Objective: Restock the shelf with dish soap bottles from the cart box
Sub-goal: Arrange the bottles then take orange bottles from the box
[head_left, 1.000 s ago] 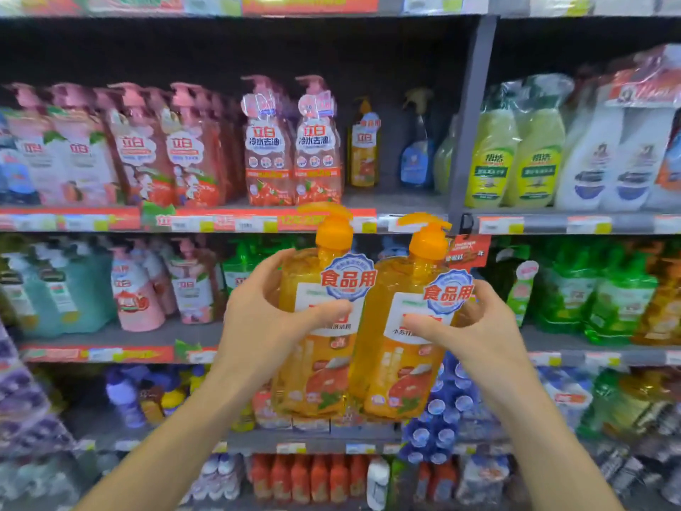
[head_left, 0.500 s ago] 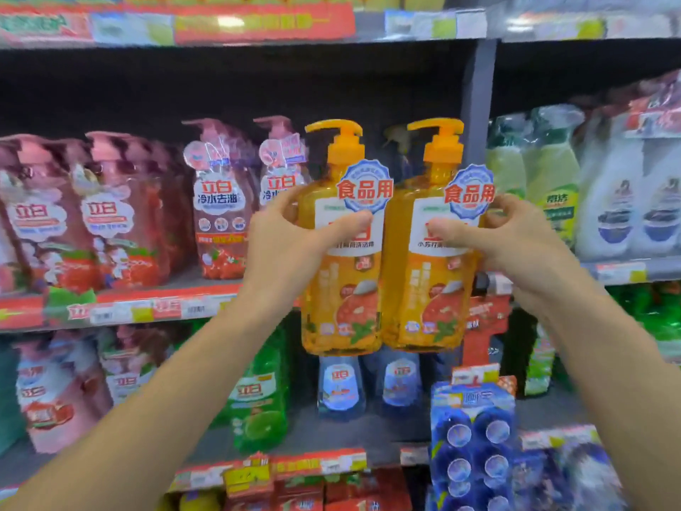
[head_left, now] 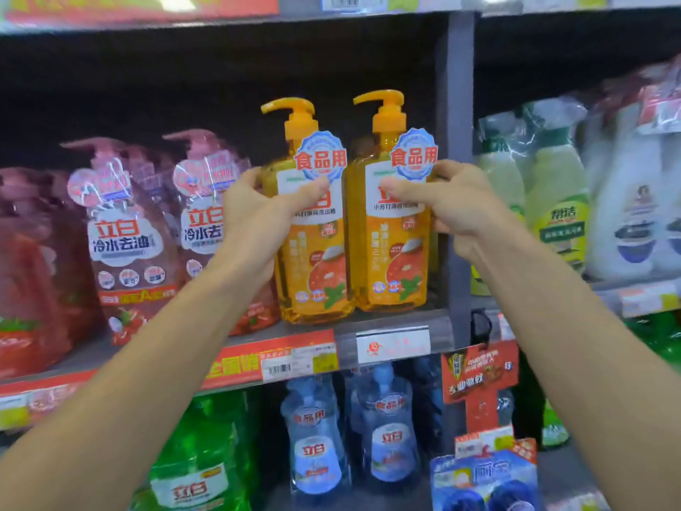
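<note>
While both arms were stretched toward the shelf [head_left: 390, 328], two orange dish soap bottles were held upright, touching side by side, at its front edge. The left bottle [head_left: 313, 252] was gripped by the left hand [head_left: 258, 219], thumb across the label; the right bottle [head_left: 394, 245] was gripped by the right hand [head_left: 453, 204]. Whether their bases touched the shelf could not be told. Pink pump bottles [head_left: 129, 245] stood at nine o'clock, green spray bottles [head_left: 552, 208] at three, blue bottles [head_left: 317, 448] at six.

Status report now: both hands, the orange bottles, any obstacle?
Left hand grips left orange bottle. Right hand grips right orange bottle. Both upright at shelf front edge. Pink bottles close on the left.
</note>
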Demonstrator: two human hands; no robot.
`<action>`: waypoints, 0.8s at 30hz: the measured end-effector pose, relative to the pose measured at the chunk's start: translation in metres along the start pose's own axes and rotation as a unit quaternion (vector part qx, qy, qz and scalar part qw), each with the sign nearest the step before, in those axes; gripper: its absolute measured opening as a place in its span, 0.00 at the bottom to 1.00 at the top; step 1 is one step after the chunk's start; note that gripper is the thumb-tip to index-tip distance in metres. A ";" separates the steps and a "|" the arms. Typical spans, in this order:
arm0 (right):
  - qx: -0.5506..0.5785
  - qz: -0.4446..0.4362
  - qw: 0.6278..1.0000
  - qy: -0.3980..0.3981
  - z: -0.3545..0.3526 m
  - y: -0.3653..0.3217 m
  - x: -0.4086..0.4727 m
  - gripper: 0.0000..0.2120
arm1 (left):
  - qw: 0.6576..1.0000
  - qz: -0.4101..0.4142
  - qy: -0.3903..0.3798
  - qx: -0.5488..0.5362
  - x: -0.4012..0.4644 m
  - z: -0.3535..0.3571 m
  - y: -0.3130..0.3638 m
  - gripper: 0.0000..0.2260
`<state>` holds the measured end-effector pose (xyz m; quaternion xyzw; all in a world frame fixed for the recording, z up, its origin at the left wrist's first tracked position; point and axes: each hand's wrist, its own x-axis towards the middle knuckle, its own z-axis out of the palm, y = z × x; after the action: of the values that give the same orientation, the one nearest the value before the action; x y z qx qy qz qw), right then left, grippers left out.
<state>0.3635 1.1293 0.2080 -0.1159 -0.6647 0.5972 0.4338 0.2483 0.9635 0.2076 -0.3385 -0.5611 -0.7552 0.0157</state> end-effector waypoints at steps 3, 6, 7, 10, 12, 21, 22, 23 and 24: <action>0.002 0.002 1.000 0.003 0.000 0.008 0.005 0.24 | 1.000 -0.016 0.005 -0.004 0.006 0.003 -0.012 0.22; 0.010 0.006 1.000 -0.002 0.002 0.013 0.007 0.22 | 0.999 -0.033 0.000 -0.010 0.012 0.001 -0.018 0.24; 0.010 0.009 1.000 -0.005 0.004 0.016 0.008 0.22 | 0.999 -0.037 0.003 -0.010 0.013 0.000 -0.019 0.25; 0.004 0.016 1.000 -0.007 0.008 0.022 0.009 0.21 | 0.999 -0.040 0.018 0.000 0.016 -0.002 -0.023 0.27; -0.001 0.020 1.000 -0.013 0.010 0.023 0.010 0.20 | 0.999 -0.034 0.026 0.015 0.016 -0.002 -0.027 0.27; -0.031 -0.010 0.999 0.012 0.016 0.037 0.010 0.19 | 0.975 0.063 -0.010 0.213 0.009 -0.005 -0.050 0.35; -0.057 -0.033 0.997 0.030 0.018 0.044 0.006 0.20 | 0.968 0.079 -0.009 0.239 0.009 -0.007 -0.053 0.38; -0.093 -0.059 0.993 0.047 0.020 0.050 0.002 0.23 | 0.957 0.097 -0.004 0.272 0.007 -0.008 -0.055 0.41; -0.128 -0.084 0.986 0.061 0.022 0.056 -0.001 0.25 | 0.944 0.113 0.003 0.309 0.004 -0.008 -0.058 0.43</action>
<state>0.3282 1.1278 0.1592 -0.1504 -0.7151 0.4604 0.5041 0.2176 0.9794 0.1606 -0.3761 -0.7249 -0.5389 0.2068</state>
